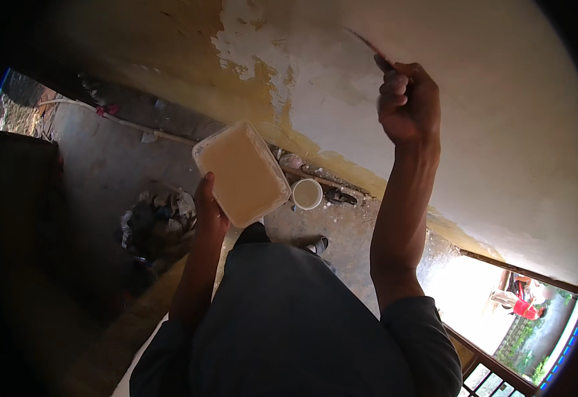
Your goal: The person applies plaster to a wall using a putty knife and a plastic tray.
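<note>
My left hand (211, 210) grips a rectangular plastic tub (272, 159) by its near left edge, thumb on the rim. Smooth beige paste (246, 175), which looks like wall putty, fills the tub. Raised at the upper right, my right hand (411, 106) is closed around a thin flat-bladed tool (367, 45), seen almost edge-on, that looks like a putty knife. Its blade points up and left, close to the wall (494, 119); whether it touches cannot be told. Pale coating covers the wall there, while yellowish, patchy wall (190, 59) shows farther left.
A round white bucket (318, 188) stands on the floor by the wall's foot. A pale pole or pipe (146, 130) lies along the floor at left, near a dark heap of bags (163, 218). Bright doorway at lower right, with a person in red (526, 308) outside.
</note>
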The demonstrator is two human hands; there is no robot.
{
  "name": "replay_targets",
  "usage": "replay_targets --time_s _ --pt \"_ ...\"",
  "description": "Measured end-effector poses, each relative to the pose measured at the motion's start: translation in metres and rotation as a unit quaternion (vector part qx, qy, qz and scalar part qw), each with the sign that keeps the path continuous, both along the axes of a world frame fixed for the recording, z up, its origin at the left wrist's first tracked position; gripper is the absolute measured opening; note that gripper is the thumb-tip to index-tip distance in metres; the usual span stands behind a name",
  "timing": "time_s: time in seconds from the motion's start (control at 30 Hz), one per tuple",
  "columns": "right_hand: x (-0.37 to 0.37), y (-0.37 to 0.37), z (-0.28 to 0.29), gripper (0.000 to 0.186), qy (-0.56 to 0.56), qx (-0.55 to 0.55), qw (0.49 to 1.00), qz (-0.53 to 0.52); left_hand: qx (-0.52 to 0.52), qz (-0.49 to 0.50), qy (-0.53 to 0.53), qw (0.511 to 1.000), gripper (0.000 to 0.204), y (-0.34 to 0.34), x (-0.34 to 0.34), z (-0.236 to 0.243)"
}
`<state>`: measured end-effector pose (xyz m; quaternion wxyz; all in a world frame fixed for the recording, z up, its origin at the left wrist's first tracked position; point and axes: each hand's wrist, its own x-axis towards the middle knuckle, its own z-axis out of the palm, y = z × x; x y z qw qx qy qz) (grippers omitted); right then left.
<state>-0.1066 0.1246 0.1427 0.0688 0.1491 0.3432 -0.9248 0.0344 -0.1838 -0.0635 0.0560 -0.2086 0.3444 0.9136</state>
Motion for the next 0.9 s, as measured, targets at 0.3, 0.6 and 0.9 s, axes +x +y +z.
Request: replay_targets --time_s 0.3,0.6,0.9 --pt "-0.023 -0.005 -0.141 0.011 -0.122 0.108 0.980 -0.115 0.001 -0.095 0.016 0.995 0.063 -0.022 -0.061 0.010" --pt "0.038 -0.041 -0.172 0.018 -0.210 0.154 0.955 -0.141 0.020 -0.126 -0.009 0.992 0.065 -0.029 -0.090 0.017" --pt "-0.014 -0.024 -0.151 0.015 -0.107 0.102 0.963 -0.225 0.033 -0.159 -0.012 0.987 0.064 -0.032 -0.105 0.006"
